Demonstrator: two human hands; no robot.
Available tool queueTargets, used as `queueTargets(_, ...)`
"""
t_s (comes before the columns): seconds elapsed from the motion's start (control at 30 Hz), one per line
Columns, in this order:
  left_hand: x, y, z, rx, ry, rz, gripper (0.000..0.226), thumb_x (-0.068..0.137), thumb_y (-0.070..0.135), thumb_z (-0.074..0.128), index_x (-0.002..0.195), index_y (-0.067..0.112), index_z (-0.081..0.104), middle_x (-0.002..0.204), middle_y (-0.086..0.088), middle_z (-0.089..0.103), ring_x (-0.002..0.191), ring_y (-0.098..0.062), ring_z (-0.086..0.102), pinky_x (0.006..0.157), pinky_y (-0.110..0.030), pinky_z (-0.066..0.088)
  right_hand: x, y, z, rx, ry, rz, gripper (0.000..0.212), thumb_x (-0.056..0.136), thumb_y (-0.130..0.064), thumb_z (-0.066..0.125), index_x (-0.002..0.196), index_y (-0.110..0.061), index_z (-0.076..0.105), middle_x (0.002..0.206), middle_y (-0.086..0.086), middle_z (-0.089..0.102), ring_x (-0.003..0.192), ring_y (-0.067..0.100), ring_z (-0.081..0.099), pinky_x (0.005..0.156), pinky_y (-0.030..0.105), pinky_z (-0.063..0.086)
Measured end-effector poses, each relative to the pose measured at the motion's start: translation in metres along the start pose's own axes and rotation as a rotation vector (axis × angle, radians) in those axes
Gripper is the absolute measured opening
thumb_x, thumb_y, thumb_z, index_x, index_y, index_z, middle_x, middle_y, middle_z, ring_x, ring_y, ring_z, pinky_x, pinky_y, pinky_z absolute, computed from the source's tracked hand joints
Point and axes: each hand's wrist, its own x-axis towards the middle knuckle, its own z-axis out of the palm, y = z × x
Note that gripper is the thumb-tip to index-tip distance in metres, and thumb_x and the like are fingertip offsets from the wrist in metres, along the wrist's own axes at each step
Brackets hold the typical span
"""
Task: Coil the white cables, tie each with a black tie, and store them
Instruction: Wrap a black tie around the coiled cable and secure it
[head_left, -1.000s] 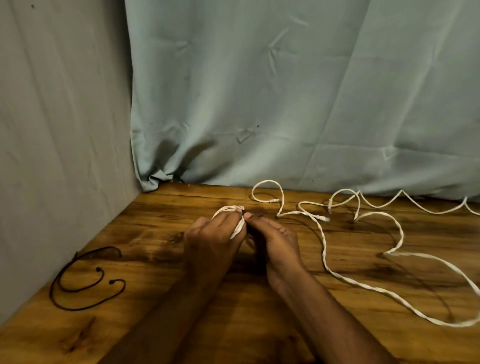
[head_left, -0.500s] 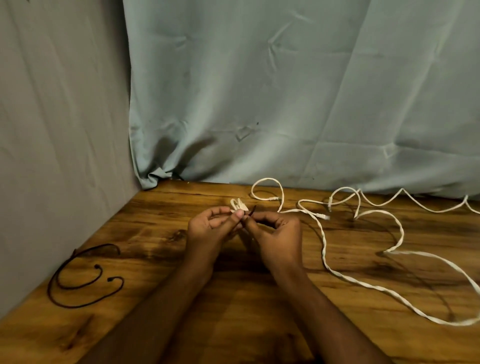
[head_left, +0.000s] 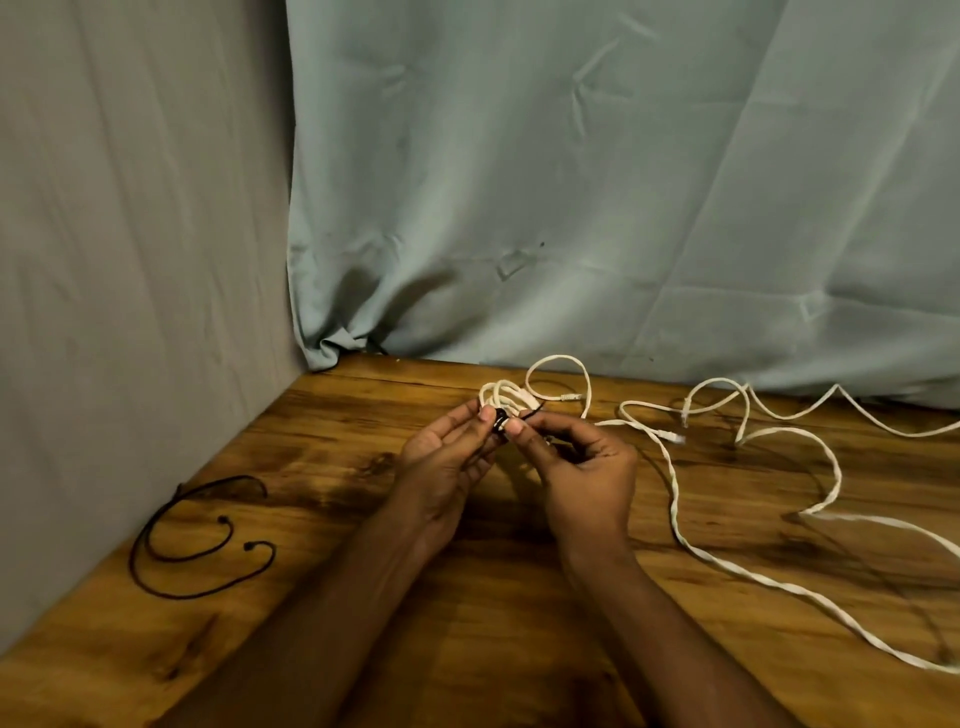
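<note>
A small coil of white cable (head_left: 501, 397) is held up between my two hands above the wooden table (head_left: 363, 597). A black tie (head_left: 501, 418) is wrapped round the coil's lower part. My left hand (head_left: 447, 462) pinches the coil at the tie with thumb and fingers. My right hand (head_left: 582, 467) pinches the tie from the right, and one black end sticks out past its thumb. More white cables (head_left: 675, 514) lie loose in long curves over the right half of the table.
Two black ties (head_left: 202, 545) lie curled on the table near the left wall. A grey cloth wall (head_left: 130, 260) closes the left side and a pale blue curtain (head_left: 623, 182) hangs behind the table.
Both hands have lifted and turned palm-up. The coil now stands up above my fingertips with the black tie showing round it, where before my left hand covered it.
</note>
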Motion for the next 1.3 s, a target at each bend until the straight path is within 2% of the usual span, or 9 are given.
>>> queueTargets(0.13, 0.001, 0.0, -0.001, 0.026, -0.031, 0.026, 0.051, 0.073, 0.022, 0.074, 0.123, 0.012, 0.066, 0.104, -0.004, 0.077, 0.082, -0.009, 0.071, 0.07, -0.023, 0.054, -0.002, -0.006, 0.003, 0.087, 0.051, 0.024, 0.037, 0.075, 0.006, 0.086, 0.103, -0.017, 0.075, 0.09, 0.006, 0.081, 0.091, 0.019, 0.078, 0.087, 0.039, 0.063)
queueTargets(0.3, 0.001, 0.0, 0.0, 0.041, -0.039, 0.028, 0.045, 0.074, 0.02, 0.073, 0.118, 0.015, 0.067, 0.1, -0.001, 0.078, 0.079, -0.007, 0.071, 0.068, -0.022, 0.055, -0.004, -0.009, 0.001, 0.007, 0.054, -0.058, 0.033, 0.078, 0.0, 0.086, 0.105, -0.016, 0.08, 0.096, -0.002, 0.081, 0.094, 0.012, 0.077, 0.085, 0.033, 0.063)
queueTargets(0.47, 0.002, -0.001, 0.0, 0.042, -0.007, 0.05, 0.047, 0.073, 0.02, 0.074, 0.12, 0.015, 0.067, 0.105, -0.004, 0.078, 0.083, -0.01, 0.07, 0.077, -0.028, 0.052, -0.004, -0.007, -0.004, -0.196, 0.031, -0.185, 0.024, 0.084, -0.005, 0.083, 0.104, -0.018, 0.082, 0.098, -0.006, 0.079, 0.097, 0.011, 0.074, 0.086, 0.041, 0.063)
queueTargets(0.67, 0.002, 0.001, -0.001, 0.028, 0.04, 0.099, 0.058, 0.069, 0.019, 0.077, 0.125, 0.01, 0.064, 0.107, -0.009, 0.077, 0.084, -0.013, 0.074, 0.068, -0.021, 0.057, -0.004, -0.01, -0.007, -0.427, -0.014, -0.222, 0.018, 0.084, -0.015, 0.08, 0.1, -0.023, 0.083, 0.097, -0.012, 0.076, 0.098, 0.004, 0.069, 0.086, 0.042, 0.06)
queueTargets(0.77, 0.003, 0.001, -0.002, 0.021, 0.043, 0.128, 0.061, 0.067, 0.016, 0.079, 0.125, 0.007, 0.064, 0.108, -0.011, 0.077, 0.089, -0.017, 0.075, 0.07, -0.023, 0.06, -0.005, -0.012, -0.009, -0.564, -0.058, -0.273, 0.018, 0.085, -0.019, 0.079, 0.103, -0.022, 0.083, 0.1, -0.01, 0.076, 0.102, 0.005, 0.066, 0.089, 0.038, 0.058)
queueTargets(0.93, 0.004, -0.001, -0.003, 0.047, 0.05, 0.159, 0.055, 0.071, 0.01, 0.079, 0.123, 0.005, 0.065, 0.106, -0.014, 0.077, 0.092, -0.02, 0.075, 0.078, -0.025, 0.061, -0.007, -0.016, -0.011, -0.757, -0.104, -0.34, 0.02, 0.088, -0.023, 0.077, 0.107, -0.019, 0.082, 0.107, -0.005, 0.075, 0.105, 0.008, 0.061, 0.088, 0.029, 0.051)
queueTargets(1.1, 0.005, -0.005, -0.003, 0.09, 0.069, 0.192, 0.052, 0.073, 0.007, 0.081, 0.123, 0.005, 0.066, 0.106, -0.015, 0.077, 0.1, -0.029, 0.074, 0.089, -0.036, 0.058, -0.009, -0.019, -0.007, -0.904, -0.138, -0.386, 0.02, 0.089, -0.023, 0.075, 0.108, -0.019, 0.081, 0.107, 0.0, 0.075, 0.106, 0.016, 0.059, 0.085, 0.032, 0.05)
queueTargets(1.17, 0.005, -0.007, -0.003, 0.121, 0.088, 0.2, 0.046, 0.078, 0.003, 0.079, 0.122, 0.007, 0.066, 0.103, -0.015, 0.077, 0.099, -0.031, 0.074, 0.09, -0.039, 0.058, -0.01, -0.02, -0.005, -0.969, -0.174, -0.399, 0.018, 0.09, -0.023, 0.074, 0.106, -0.019, 0.08, 0.102, 0.001, 0.074, 0.104, 0.017, 0.058, 0.081, 0.031, 0.048)
queueTargets(1.3, 0.004, -0.006, -0.005, 0.159, 0.104, 0.222, 0.046, 0.079, 0.004, 0.079, 0.123, 0.008, 0.066, 0.1, -0.014, 0.077, 0.096, -0.03, 0.074, 0.086, -0.037, 0.06, -0.011, -0.02, -0.004, -1.039, -0.232, -0.423, 0.02, 0.091, -0.019, 0.072, 0.109, -0.018, 0.08, 0.099, 0.003, 0.071, 0.103, 0.02, 0.058, 0.081, 0.04, 0.055)
